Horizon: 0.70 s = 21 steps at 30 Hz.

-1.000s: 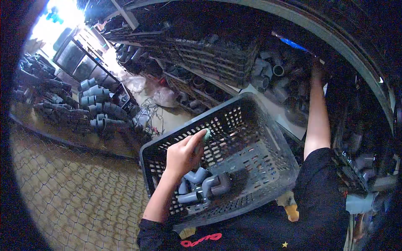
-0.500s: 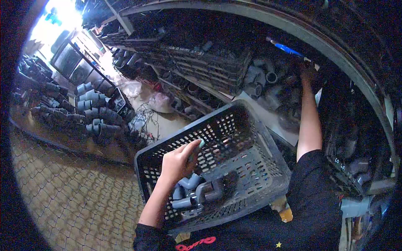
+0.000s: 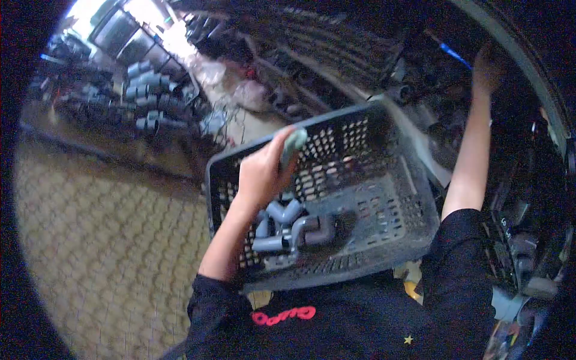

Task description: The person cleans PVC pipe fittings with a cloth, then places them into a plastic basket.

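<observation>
My left hand (image 3: 264, 171) is over the left part of a black slotted plastic crate (image 3: 414, 174), its fingers closed on a small pale green piece (image 3: 294, 143) whose kind I cannot make out. Below it, several grey pipe elbows (image 3: 288, 211) lie in the crate's near left corner. The crate is tilted in front of my body. My right hand (image 3: 489, 71) reaches far out to the upper right, in deep shadow near a thin blue stick-like thing (image 3: 454, 54). Its fingers are too dark and blurred to read.
Stacked grey pipe fittings (image 3: 147, 90) stand at the upper left, near wire-mesh panels (image 3: 123, 39). Clear plastic bags (image 3: 249, 93) lie on the floor beyond the crate. Patterned paving (image 3: 120, 252) covers the lower left. Dark shelving (image 3: 318, 45) runs along the back.
The view has shifted, blurring the surroundings. My left hand has risen toward the crate's far rim, showing more of the pale green piece. My right arm still reaches to the upper right.
</observation>
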Each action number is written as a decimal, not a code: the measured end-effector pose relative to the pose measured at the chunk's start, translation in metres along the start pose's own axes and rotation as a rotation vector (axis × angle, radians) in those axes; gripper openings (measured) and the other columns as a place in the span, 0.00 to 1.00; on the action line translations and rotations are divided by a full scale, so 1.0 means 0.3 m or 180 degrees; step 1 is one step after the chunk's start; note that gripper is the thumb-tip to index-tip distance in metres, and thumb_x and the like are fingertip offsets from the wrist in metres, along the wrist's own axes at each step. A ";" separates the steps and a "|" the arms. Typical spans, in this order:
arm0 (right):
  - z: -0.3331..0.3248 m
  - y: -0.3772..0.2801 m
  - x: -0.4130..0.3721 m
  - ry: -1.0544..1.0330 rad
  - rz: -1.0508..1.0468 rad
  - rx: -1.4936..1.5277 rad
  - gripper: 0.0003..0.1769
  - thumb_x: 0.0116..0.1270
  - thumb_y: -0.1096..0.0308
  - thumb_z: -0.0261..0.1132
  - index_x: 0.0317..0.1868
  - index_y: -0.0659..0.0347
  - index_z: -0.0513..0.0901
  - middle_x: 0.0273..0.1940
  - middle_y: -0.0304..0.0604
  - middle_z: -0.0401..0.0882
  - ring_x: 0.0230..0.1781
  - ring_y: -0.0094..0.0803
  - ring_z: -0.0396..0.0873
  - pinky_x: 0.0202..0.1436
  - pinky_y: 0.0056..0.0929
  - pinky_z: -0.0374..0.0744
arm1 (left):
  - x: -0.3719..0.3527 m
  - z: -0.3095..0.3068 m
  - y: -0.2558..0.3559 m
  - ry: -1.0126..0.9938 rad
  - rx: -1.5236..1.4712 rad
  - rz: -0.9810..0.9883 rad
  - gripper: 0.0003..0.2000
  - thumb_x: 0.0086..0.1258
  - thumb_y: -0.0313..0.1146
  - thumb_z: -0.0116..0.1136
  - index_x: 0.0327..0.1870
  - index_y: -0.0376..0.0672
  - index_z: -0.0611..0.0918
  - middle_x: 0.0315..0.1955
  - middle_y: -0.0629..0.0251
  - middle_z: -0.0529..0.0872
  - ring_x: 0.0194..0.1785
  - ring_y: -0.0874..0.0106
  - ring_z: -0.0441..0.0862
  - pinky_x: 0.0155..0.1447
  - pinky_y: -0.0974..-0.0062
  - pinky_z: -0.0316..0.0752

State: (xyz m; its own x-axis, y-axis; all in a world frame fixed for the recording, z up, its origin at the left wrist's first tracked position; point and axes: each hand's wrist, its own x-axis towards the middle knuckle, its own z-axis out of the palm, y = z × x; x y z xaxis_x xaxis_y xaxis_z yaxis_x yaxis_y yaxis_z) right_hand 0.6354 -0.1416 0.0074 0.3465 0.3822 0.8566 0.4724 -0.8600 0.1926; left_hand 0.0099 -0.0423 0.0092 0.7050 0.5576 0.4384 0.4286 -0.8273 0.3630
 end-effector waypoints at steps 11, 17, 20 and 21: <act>-1.206 -0.721 -0.172 -0.3397 -0.3252 0.3655 0.18 0.63 0.55 0.62 0.36 0.64 0.83 0.34 0.57 0.83 0.38 0.52 0.83 0.42 0.46 0.81 | -0.029 -0.005 -0.087 0.1830 -0.0991 -0.0265 0.18 0.74 0.30 0.57 0.60 0.44 0.66 0.38 0.58 0.83 0.38 0.71 0.83 0.41 0.71 0.78; -1.235 -0.784 -0.760 -0.4741 -0.5568 0.2648 0.27 0.49 0.55 0.76 0.49 0.57 0.84 0.52 0.51 0.78 0.50 0.48 0.78 0.56 0.43 0.79 | -0.059 0.006 -0.106 0.1787 -0.0764 0.0084 0.22 0.68 0.32 0.62 0.60 0.45 0.68 0.35 0.52 0.85 0.29 0.54 0.86 0.30 0.62 0.79; -1.281 -0.750 -0.784 -0.3603 -0.5802 0.2803 0.28 0.47 0.57 0.76 0.50 0.57 0.83 0.60 0.51 0.72 0.52 0.47 0.75 0.50 0.42 0.78 | -0.040 -0.019 -0.082 0.1904 -0.0559 0.0092 0.22 0.67 0.31 0.62 0.59 0.45 0.68 0.32 0.53 0.85 0.28 0.53 0.86 0.29 0.62 0.79; -1.275 -0.722 -0.854 -0.3184 -0.5476 0.2998 0.21 0.50 0.60 0.72 0.45 0.59 0.85 0.53 0.50 0.74 0.52 0.46 0.75 0.47 0.40 0.79 | -0.036 -0.022 -0.081 0.1858 -0.0691 0.0100 0.22 0.67 0.31 0.62 0.60 0.46 0.69 0.31 0.52 0.85 0.28 0.53 0.86 0.29 0.61 0.79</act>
State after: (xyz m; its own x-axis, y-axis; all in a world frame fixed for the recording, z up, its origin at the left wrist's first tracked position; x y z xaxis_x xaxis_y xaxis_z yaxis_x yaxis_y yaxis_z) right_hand 0.1342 -0.1825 -0.0707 -0.6811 0.6385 -0.3584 0.7252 0.6557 -0.2100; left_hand -0.0120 -0.0277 0.0010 0.2640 0.5291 0.8064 0.2449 -0.8455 0.4746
